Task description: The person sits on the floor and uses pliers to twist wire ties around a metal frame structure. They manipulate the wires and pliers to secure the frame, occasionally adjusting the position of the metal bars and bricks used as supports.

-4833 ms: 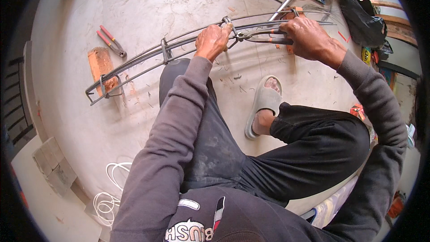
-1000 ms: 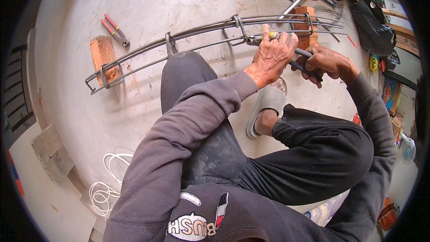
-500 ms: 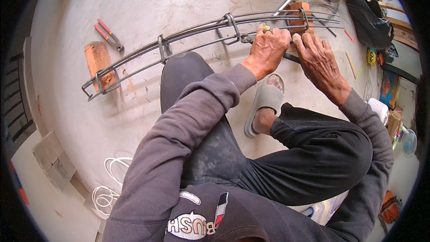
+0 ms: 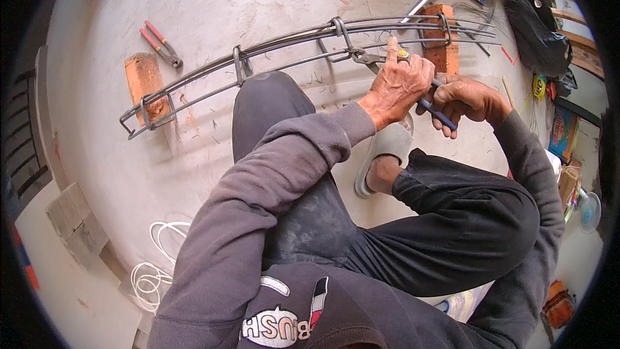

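Right hand (image 4: 470, 97) curled round pliers (image 4: 440, 115), left hand (image 4: 400, 84) part-open over them, index extended, hold unclear; jaws at rebar cage (image 4: 284, 44)

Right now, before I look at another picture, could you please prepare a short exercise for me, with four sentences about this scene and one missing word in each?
1. The pliers lying on the floor have ____ handles.
2. The long steel frame rests on ____ orange bricks.
3. The person's ____ hand wears a ring.
4. The colour of the plastic bag at the upper right is ____.

Missing words: red; two; left; black.
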{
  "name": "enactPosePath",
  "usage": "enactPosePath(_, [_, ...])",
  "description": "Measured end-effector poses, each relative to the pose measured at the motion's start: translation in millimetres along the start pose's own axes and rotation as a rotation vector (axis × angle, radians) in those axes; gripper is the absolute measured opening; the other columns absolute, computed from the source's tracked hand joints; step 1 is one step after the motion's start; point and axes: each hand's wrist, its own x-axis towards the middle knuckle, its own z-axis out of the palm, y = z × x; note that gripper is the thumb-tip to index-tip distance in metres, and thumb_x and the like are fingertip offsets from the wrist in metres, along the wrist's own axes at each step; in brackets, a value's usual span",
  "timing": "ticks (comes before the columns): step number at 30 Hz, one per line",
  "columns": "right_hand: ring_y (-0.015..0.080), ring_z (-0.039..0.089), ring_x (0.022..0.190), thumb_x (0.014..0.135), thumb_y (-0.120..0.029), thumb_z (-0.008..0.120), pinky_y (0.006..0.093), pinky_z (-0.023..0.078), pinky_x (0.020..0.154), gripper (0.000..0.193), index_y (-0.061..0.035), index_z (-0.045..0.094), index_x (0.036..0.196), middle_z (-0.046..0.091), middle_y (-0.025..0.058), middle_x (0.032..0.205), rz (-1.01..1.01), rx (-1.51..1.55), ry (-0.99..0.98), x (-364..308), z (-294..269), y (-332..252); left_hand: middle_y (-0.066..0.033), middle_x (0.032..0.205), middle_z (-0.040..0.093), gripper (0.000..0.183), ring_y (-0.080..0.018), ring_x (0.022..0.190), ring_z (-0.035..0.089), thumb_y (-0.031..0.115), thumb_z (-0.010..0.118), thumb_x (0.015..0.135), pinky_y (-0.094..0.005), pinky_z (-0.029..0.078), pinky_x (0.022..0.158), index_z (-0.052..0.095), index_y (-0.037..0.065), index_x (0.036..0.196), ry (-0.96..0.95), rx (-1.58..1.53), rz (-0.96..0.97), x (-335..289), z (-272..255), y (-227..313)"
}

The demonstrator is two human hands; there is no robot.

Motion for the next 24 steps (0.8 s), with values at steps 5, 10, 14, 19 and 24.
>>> enactPosePath(5, [0.0273,0.067,0.077,0.078,-0.023,0.065,0.0347,0.055,0.066,0.043,0.0033,0.056,0.11,0.063,0.015,0.086,-0.499,-1.045,0.63,-5,19,0,-0.014,0.086,0.06,0.02,-0.0326,0.077,0.068,0.005,0.063,0.077,-0.0638,0.034,0.104,0.057,0.002,0.096,-0.014,-0.066,-0.07,5,5,-8])
enactPosePath(10, [0.0297,0.058,0.105,0.071,-0.018,0.074,0.0355,0.049,0.088,0.06,0.0023,0.052,0.123,0.055,0.0145,0.111,-0.406,-1.755,0.998,0,35,17,-0.0167,0.086,0.064,0.023,-0.0361,0.08,0.069,-0.001,0.062,0.075,-0.0648,0.032,0.105,0.057,0.001,0.098,-0.008,-0.194,-0.12,18,5,-8])
enactPosePath(14, [0.0223,0.067,0.064,0.075,-0.005,0.06,0.0317,0.056,0.055,0.044,0.0068,0.055,0.117,0.066,0.0162,0.085,0.048,-0.517,0.341,7,12,-1,-0.0162,0.089,0.063,0.039,-0.0341,0.081,0.069,0.002,0.067,0.072,-0.0665,0.027,0.108,0.056,-0.001,0.11,-0.142,-0.143,-0.123,4,-14,-6])
enactPosePath(19, [0.0237,0.066,0.054,0.082,-0.021,0.055,0.0333,0.057,0.046,0.042,0.0115,0.059,0.107,0.065,0.0162,0.074,-0.074,0.301,-0.151,2,4,31,-0.016,0.105,0.059,0.055,-0.0302,0.086,0.068,0.01,0.073,0.071,-0.0656,0.028,0.108,0.053,-0.003,0.12,-0.232,-0.042,-0.007,-2,-21,6])
enactPosePath(24, [0.0252,0.067,0.06,0.079,-0.023,0.064,0.0352,0.055,0.053,0.04,0.0069,0.057,0.105,0.065,0.0161,0.076,-0.274,-0.346,0.311,-7,16,11,-0.0157,0.094,0.063,0.029,-0.031,0.085,0.068,0.007,0.066,0.076,-0.0546,0.039,0.103,0.06,0.0,0.103,-0.157,-0.032,-0.03,0,-2,3])
